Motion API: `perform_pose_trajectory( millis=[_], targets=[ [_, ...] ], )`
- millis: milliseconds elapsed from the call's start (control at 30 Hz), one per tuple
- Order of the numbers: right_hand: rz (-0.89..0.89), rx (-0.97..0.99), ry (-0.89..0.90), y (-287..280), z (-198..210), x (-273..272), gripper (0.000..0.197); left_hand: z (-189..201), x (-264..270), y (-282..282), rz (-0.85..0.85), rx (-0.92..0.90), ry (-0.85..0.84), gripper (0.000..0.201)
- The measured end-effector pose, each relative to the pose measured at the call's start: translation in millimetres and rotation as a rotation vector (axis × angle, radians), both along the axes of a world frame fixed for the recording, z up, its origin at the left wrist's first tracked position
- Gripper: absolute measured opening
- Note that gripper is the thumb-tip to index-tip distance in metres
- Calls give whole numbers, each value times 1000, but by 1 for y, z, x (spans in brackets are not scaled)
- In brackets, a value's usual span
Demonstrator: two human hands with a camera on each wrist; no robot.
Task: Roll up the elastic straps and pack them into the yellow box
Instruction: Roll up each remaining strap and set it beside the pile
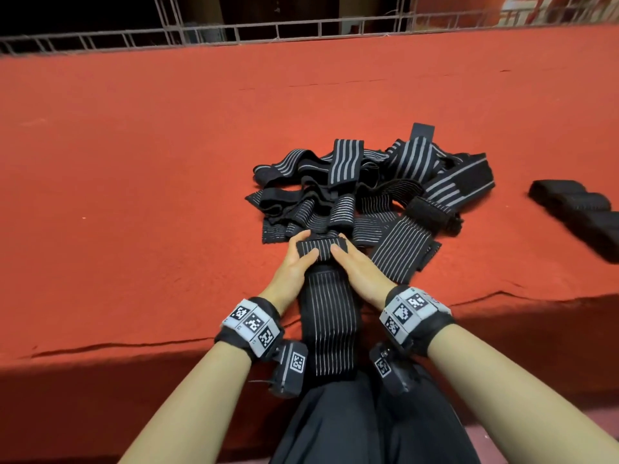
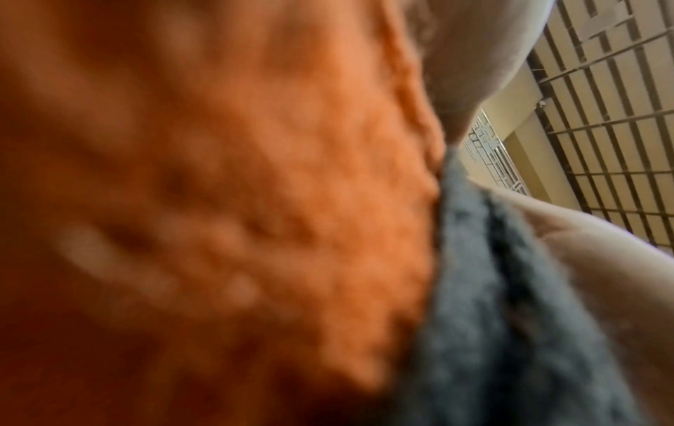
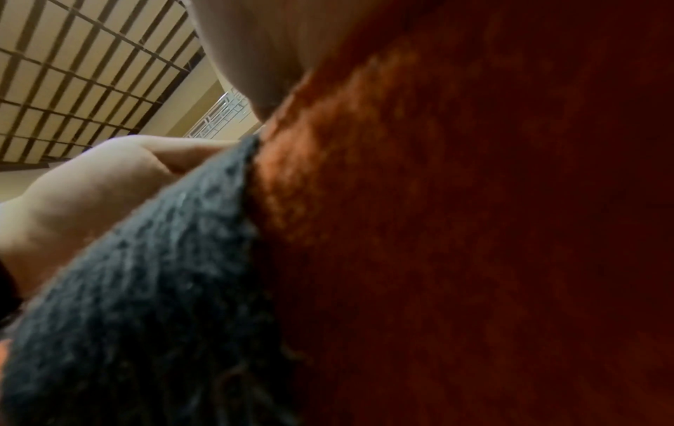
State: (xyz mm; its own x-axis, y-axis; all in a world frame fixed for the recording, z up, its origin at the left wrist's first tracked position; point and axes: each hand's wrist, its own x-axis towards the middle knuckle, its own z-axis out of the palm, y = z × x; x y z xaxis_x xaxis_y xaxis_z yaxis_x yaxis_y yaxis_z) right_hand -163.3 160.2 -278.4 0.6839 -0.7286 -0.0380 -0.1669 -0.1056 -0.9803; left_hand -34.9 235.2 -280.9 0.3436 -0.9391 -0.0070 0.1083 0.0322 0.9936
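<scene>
A black elastic strap with thin grey stripes lies flat on the red cloth and hangs over the table's near edge toward my lap. Its far end is folded into a small roll. My left hand pinches the roll's left side, thumb on top. My right hand pinches the right side the same way. Both wrist views are blurred and show only the strap's dark edge against red cloth. The yellow box is not in view.
A tangled pile of loose striped straps lies just beyond my hands. Several rolled black straps sit in a row at the right. The red cloth covers the table; a metal grille runs along the far edge.
</scene>
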Motion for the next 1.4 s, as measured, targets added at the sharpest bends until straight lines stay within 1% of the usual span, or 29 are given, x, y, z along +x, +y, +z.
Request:
perform_pose_trajectory(
  millis=[67,100,133,200,233,267,300,333,433,467,533,600,667,733,800,933,1033,1067,1133,1200,1267,1333,1400],
  targets=[
    [9,56,2,-2,1,-1,58,1,0,0,-26,4,-6,50],
    [8,80,-24,-2,0,-1,58,0,1,-1,-29,2,-2,54],
    [-4,104,-65,-2,0,0,52,-1,2,0,-27,2,4,58],
    [-48,109,-114,1,2,-1,29,-3,4,1,-7,-19,3,62],
    [-64,99,-139,2,2,-2,23,-5,5,1,1,-26,9,65],
    [-66,110,-180,2,4,-4,21,-5,7,2,10,-20,18,67],
    [-63,149,-233,2,5,-6,23,-5,8,2,23,-14,32,65],
    [-59,199,-282,1,6,-9,26,-4,8,3,42,-5,28,60],
    [-55,297,-355,-1,8,-14,36,0,4,3,60,7,-70,34],
    [-49,320,-373,-2,9,-16,38,2,2,3,56,2,-103,28],
    [-38,371,-410,-4,7,-18,41,3,0,3,48,-13,-131,23],
    [-49,407,-433,-4,7,-18,40,3,0,3,28,-30,-124,22],
    [-73,389,-428,-4,6,-19,40,4,1,4,12,-44,-106,27],
    [-76,368,-418,-3,5,-18,43,4,1,6,-3,-58,-120,37],
    [-69,369,-417,-2,5,-18,46,3,0,7,0,-79,-138,41],
    [-89,353,-411,0,6,-13,38,3,2,6,31,-67,-124,42],
    [-131,442,-434,-3,6,-10,42,2,3,6,53,-29,-108,50],
    [-151,468,-445,-4,6,-10,41,1,3,6,54,-20,-93,53],
    [-168,452,-418,-3,7,-9,33,-2,4,6,46,-14,-58,57],
    [-117,350,-336,-1,5,-7,28,-2,4,5,48,-19,-33,55],
    [-68,243,-268,2,4,-6,26,-1,5,5,62,-31,-24,47],
    [-77,225,-274,2,4,-8,25,0,5,6,71,-43,-23,42],
    [-74,256,-315,1,4,-10,29,1,4,6,71,-47,-27,40]
  ],
)
